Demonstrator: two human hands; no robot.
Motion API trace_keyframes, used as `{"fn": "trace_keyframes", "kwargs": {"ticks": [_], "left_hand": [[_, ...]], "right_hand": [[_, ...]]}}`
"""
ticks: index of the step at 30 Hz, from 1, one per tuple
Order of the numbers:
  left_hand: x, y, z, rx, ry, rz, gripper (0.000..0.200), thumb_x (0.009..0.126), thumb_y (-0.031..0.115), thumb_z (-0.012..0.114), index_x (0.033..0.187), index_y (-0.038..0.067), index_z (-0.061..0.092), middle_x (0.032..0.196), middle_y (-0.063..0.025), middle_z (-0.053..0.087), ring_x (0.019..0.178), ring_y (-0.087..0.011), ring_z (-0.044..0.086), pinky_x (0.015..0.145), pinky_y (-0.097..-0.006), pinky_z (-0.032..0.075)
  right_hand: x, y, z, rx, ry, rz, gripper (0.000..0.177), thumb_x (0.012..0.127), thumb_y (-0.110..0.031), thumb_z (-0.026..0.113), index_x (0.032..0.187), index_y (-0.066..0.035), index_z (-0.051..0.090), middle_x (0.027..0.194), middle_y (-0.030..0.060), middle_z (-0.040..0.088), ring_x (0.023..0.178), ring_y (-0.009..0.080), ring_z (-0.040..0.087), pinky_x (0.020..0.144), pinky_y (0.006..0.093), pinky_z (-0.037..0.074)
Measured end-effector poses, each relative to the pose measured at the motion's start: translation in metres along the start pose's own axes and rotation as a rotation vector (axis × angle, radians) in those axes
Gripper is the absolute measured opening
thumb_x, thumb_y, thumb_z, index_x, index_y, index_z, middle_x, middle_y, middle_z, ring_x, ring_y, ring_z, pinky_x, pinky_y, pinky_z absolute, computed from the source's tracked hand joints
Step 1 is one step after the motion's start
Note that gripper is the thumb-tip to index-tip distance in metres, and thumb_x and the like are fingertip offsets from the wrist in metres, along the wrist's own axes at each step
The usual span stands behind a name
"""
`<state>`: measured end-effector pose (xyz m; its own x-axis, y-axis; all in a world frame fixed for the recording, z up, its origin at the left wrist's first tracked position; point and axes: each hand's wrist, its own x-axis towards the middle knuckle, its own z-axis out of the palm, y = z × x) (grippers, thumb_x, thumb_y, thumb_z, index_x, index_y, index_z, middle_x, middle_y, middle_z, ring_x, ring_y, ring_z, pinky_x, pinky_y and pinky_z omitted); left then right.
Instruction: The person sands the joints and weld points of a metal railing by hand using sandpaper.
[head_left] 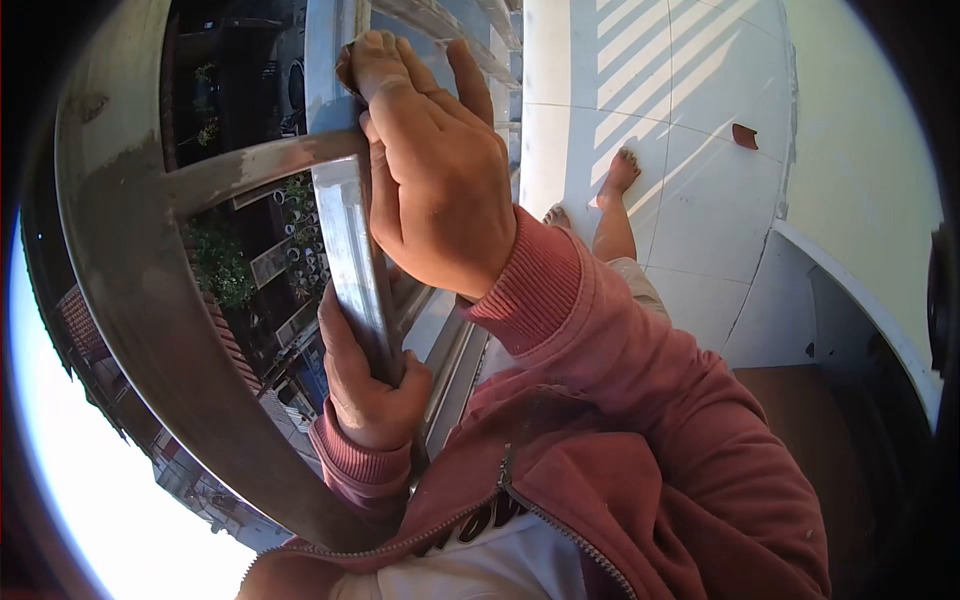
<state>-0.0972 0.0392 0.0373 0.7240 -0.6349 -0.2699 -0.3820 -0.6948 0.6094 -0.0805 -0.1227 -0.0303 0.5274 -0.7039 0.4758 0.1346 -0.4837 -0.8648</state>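
Dusty-pink sleeves [650,340] extend to a metal railing [190,380], where a person's two bare hands grip separate parts of the frame. The left hand [375,400] wraps the lower part of a bright metal bar [345,240], thumb on one side, fingers on the other. The right hand [440,180] sits higher in the view, its fingers pinched narrow on a small brown scrap [347,70] (sandpaper, perhaps, though too little shows to be sure) at the edge of the upper bar [325,80], one finger raised free.

The bright metal bar's long axis runs up the view, leaning slightly left towards its top; it extends upward from the left hand, which is the nearer, and its upper end lies left of the right hand, below those fingertips. A crossbar [265,160] meets the frame between.

Foliage [222,262] shows beyond; opposite, a bare foot [622,172] rests on sunlit tiles [690,230], apart from a reddish-brown fragment [745,136].
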Motion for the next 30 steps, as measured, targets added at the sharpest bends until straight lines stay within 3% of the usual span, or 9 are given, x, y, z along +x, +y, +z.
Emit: {"fn": "trace_keyframes", "kwargs": {"ticks": [10,19,20,23,27,30], "left_hand": [[-0.003,0.000,0.002,0.078,0.021,-0.053,0.084,0.060,0.000,0.053,0.135,-0.007,0.016,0.113,-0.0241,0.052,0.107,-0.0325,0.054,0.094,-0.0372,0.038],[-0.002,-0.006,0.001,0.024,0.017,0.048,0.085,0.060,-0.001,0.052,0.136,-0.008,0.015,0.114,-0.0239,0.052,0.107,-0.0315,0.054,0.092,-0.0363,0.039],[-0.004,-0.004,0.000,0.064,0.022,0.021,0.084,0.060,-0.001,0.052,0.136,-0.007,0.015,0.115,-0.0230,0.052,0.107,-0.0312,0.054,0.092,-0.0361,0.039],[0.000,0.001,0.000,0.065,0.009,-0.021,0.083,0.061,-0.002,0.051,0.136,-0.006,0.015,0.118,-0.0218,0.051,0.108,-0.0306,0.053,0.093,-0.0358,0.039],[0.000,-0.004,0.001,-0.064,-0.017,0.004,0.083,0.060,-0.002,0.051,0.135,-0.005,0.015,0.119,-0.0216,0.050,0.110,-0.0297,0.052,0.095,-0.0361,0.037],[0.001,0.005,-0.002,-0.028,-0.022,-0.023,0.084,0.060,-0.003,0.051,0.136,-0.005,0.015,0.119,-0.0212,0.051,0.112,-0.0294,0.050,0.097,-0.0370,0.035]], "right_hand": [[-0.003,-0.003,-0.003,0.034,-0.020,0.001,0.039,0.078,0.006,0.050,0.117,0.008,0.048,0.110,0.0211,0.060,0.113,0.0355,0.052,0.104,0.0495,0.026],[0.001,0.009,0.004,0.129,-0.028,0.051,0.045,0.076,0.010,0.049,0.120,0.009,0.043,0.105,0.0251,0.059,0.106,0.0381,0.056,0.103,0.0509,0.029],[-0.010,0.001,0.002,0.130,-0.015,0.056,0.033,0.075,0.009,0.050,0.108,0.008,0.048,0.106,0.0263,0.058,0.103,0.0387,0.057,0.103,0.0515,0.028],[-0.013,-0.011,-0.002,0.051,0.019,0.060,0.022,0.076,0.009,0.049,0.098,0.007,0.047,0.104,0.0267,0.057,0.097,0.0397,0.058,0.103,0.0519,0.029],[0.014,0.006,-0.002,0.064,-0.098,0.064,0.032,0.074,0.009,0.051,0.107,0.011,0.048,0.110,0.0277,0.056,0.107,0.0394,0.054,0.102,0.0521,0.030],[-0.008,-0.008,-0.016,0.017,-0.117,-0.010,0.038,0.074,0.007,0.051,0.111,0.011,0.046,0.107,0.0266,0.057,0.104,0.0410,0.055,0.101,0.0529,0.032]]}}
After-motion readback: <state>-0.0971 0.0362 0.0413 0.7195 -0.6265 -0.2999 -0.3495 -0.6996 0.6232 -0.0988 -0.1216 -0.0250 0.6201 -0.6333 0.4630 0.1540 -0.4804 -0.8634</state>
